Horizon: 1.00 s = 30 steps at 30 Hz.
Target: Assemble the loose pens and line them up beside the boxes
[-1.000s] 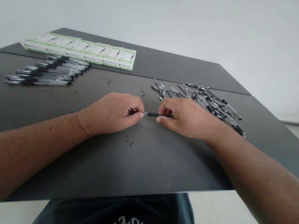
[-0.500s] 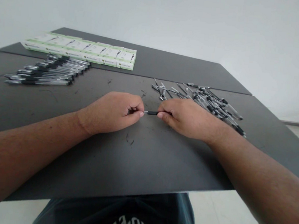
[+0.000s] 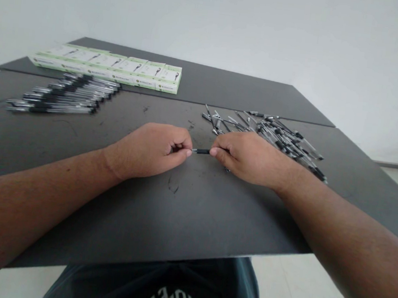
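A pen (image 3: 203, 152) with a black grip spans the short gap between my hands, lying level above the grey table. My left hand (image 3: 158, 149) pinches its pale tip end between thumb and forefinger. Round the black part close the fingers of my right hand (image 3: 244, 154), which hide the rest of the barrel. Just behind the right hand spreads a loose pile of pen parts (image 3: 285, 137), clear barrels with black grips among them. Thin refills and small pieces (image 3: 219, 119) lie at that pile's left side.
Several black-and-clear pens (image 3: 66, 93) lie side by side at the left. Behind them a row of white and green boxes (image 3: 122, 67) stands near the seam with the rear table (image 3: 234, 86). Dark ink marks (image 3: 173, 185) spot the tabletop.
Both hands keep almost the same place and hold on the pen. A small shiny end now shows below my right hand's fingers.
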Tool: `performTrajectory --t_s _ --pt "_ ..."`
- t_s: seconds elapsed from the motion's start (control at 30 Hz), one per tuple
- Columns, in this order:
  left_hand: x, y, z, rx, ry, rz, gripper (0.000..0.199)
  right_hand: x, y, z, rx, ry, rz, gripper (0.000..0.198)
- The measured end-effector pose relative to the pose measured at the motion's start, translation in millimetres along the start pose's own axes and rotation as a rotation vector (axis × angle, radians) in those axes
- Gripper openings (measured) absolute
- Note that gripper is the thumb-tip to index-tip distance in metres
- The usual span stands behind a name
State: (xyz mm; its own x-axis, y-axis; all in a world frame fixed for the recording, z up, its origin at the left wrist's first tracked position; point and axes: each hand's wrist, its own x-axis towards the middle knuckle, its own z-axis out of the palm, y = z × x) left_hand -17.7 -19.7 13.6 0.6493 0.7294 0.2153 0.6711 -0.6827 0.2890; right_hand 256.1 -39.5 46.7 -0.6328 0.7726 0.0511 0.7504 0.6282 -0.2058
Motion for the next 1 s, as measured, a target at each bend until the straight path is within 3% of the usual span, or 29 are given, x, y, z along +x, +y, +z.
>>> performTrajectory --t_s 0.2,0.33,0.53,0.67,0.83,1.0 --pt "0.1 -0.3 -1.3 0.003 0.001 0.014 0.032 -0.8 -0.3 -0.9 0.086 0.032 0.046 0.017" --pt "-0.7 -2.1 -1.3 0.008 0.011 0.031 0.03 -0.4 -2.1 -2.8 0.021 -0.025 0.007 0.031" --pt "-0.8 -2.0 -0.9 0.005 0.013 0.033 0.03 -0.7 -1.2 -1.6 0.103 0.006 0.043 0.014" --pt "-0.1 -1.5 -0.8 0.001 0.012 0.032 0.03 -0.6 -1.8 -2.1 0.031 -0.029 0.001 0.03" --pt "0.1 -1.5 -0.5 0.01 0.019 0.035 0.03 -0.3 -1.8 -2.6 0.088 -0.003 0.04 0.017" --pt "0.0 -1.0 -1.3 0.006 -0.002 0.034 0.03 -0.8 -1.7 -2.2 0.033 -0.044 0.003 0.03"
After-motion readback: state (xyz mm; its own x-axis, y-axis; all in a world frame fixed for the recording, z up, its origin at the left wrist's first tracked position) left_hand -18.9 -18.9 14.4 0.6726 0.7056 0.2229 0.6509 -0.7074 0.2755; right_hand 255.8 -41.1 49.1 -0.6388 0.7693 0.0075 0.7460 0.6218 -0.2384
